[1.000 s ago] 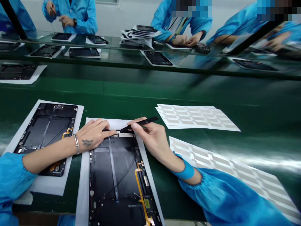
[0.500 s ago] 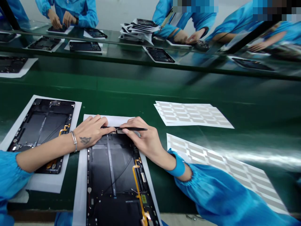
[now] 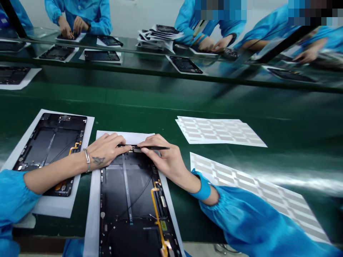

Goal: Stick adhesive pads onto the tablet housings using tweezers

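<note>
Black tool (image 3: 158, 147) between right fingers (image 3: 147, 142), open tablet (image 3: 139, 192) beneath left fingers (image 3: 123, 149)

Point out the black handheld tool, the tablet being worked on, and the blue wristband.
Black handheld tool (image 3: 158, 147): head view, exposed shaft.
Tablet being worked on (image 3: 142, 200): head view, dark inner panel.
Blue wristband (image 3: 203, 191): head view, outer face.

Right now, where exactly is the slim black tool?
In the head view, the slim black tool is held in the right hand, at the far edge of the nearer opened tablet, just right of the left hand.
</note>
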Demonstrator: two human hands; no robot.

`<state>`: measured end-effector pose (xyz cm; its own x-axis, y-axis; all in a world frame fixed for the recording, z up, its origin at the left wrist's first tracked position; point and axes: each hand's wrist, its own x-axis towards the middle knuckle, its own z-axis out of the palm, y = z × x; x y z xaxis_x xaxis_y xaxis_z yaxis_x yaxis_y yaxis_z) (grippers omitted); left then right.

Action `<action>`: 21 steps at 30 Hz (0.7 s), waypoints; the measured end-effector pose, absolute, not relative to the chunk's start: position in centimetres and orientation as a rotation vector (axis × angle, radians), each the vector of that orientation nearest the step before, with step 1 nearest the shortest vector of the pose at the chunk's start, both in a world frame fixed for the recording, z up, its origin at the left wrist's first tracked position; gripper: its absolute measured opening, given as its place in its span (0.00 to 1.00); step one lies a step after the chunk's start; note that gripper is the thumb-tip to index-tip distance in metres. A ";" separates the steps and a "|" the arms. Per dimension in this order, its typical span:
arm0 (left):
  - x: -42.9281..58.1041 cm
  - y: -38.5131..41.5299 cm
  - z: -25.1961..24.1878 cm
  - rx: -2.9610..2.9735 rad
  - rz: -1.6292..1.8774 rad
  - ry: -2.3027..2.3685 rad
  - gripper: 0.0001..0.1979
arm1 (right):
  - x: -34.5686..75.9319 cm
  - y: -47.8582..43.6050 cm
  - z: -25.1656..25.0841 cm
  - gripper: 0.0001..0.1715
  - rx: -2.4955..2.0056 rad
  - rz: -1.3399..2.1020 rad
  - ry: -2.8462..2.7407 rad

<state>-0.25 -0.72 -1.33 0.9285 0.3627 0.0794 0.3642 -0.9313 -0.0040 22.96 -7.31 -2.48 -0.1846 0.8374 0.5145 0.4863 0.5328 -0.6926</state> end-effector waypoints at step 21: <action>-0.3 -0.2 -2.3 -3.072 -0.144 -0.584 0.29 | 25.9 -6.8 -2.5 0.28 -1.417 1.010 -1.040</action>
